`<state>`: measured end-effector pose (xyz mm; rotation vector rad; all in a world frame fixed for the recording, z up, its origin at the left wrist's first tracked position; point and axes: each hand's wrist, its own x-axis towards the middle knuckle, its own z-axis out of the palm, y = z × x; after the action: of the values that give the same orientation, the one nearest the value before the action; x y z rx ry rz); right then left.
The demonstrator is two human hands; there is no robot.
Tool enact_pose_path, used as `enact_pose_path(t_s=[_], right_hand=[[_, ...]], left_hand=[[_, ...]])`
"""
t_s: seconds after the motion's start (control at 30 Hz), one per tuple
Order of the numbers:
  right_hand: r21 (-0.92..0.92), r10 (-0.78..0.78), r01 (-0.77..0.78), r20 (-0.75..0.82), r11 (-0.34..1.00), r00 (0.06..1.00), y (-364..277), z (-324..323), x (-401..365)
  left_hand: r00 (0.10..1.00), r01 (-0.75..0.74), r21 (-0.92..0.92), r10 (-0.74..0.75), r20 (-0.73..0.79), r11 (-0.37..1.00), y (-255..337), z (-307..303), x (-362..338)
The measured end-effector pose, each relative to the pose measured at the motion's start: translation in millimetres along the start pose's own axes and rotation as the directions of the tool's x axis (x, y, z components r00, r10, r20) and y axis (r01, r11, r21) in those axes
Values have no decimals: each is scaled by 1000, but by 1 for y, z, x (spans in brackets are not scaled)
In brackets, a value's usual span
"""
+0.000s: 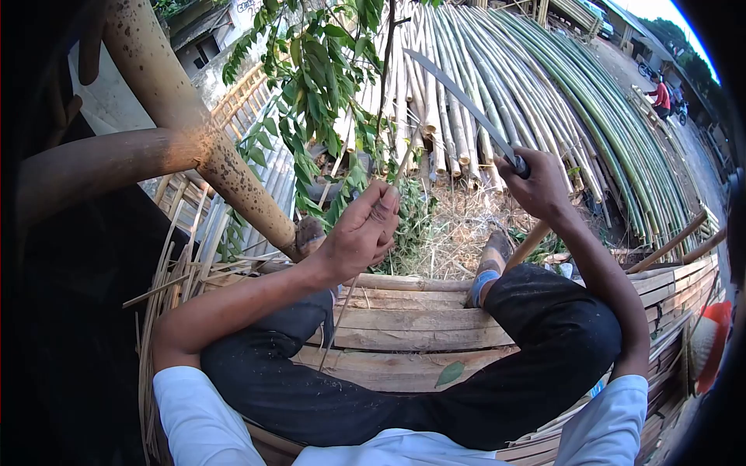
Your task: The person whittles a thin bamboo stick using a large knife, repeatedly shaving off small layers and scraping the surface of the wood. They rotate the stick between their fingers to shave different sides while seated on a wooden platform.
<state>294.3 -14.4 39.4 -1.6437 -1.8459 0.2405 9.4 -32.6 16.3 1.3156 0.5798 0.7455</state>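
The left hand clenches a stick, seemingly steadying it, while the right hand grasps a knife pointed away.

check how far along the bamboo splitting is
Looks done: the split strips piled at the left. In hand: a thin strip in the left hand, a knife raised in the right. Probably left: that strip, and perhaps the whole poles ahead; how many are needed can't be told.

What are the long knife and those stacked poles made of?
The knife looks steel-bladed, smooth and dull grey; the right hand hides most of its handle. The poles look like raw bamboo, green to straw-coloured, with ringed joints.
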Motion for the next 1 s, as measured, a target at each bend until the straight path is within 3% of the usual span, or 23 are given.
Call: enact_pose_path(t_s=[0.1, 0.17, 0.3, 0.53, 0.57, 0.6, 0.63, 0.7, 1.0], right_hand=[[-140, -154, 164, 81, 976, 985, -24, 1, -1], [-175, -296, 312, 111, 934, 949, -31, 6, -1], [-288, -382, 430, 209, 855, 900, -52, 14, -2], [-394, -277, 382, 298, 836, 913, -76, 15, -3], [-394, -278, 383, 299, 835, 913, -76, 15, -3], [-396, -278, 380, 292, 836, 915, -77, 15, -3], [-397, -277, 376, 286, 837, 917, -77, 15, -4], [-400, -284, 380, 280, 834, 917, -75, 15, -3], [-381, -292, 362, 230, 851, 928, -52, 21, 1]], left_hand=[[998, 43, -87, -39, 41, 995, -5, -5, 1], [998, 46, -56, -43, 44, 997, -10, -7, 3], [998, 61, 39, -60, -14, 997, -8, -2, 2], [997, 25, 112, -17, -71, 993, -12, 0, 1], [982, -50, 407, 118, -145, 912, -13, 1, 2], [949, -86, 668, 266, -172, 739, -14, 2, 2], [949, -86, 666, 265, -172, 741, -13, 3, 1], [901, -136, 840, 417, -115, 525, -11, 5, 0], [898, -136, 792, 412, -155, 595, -12, 7, -1]])
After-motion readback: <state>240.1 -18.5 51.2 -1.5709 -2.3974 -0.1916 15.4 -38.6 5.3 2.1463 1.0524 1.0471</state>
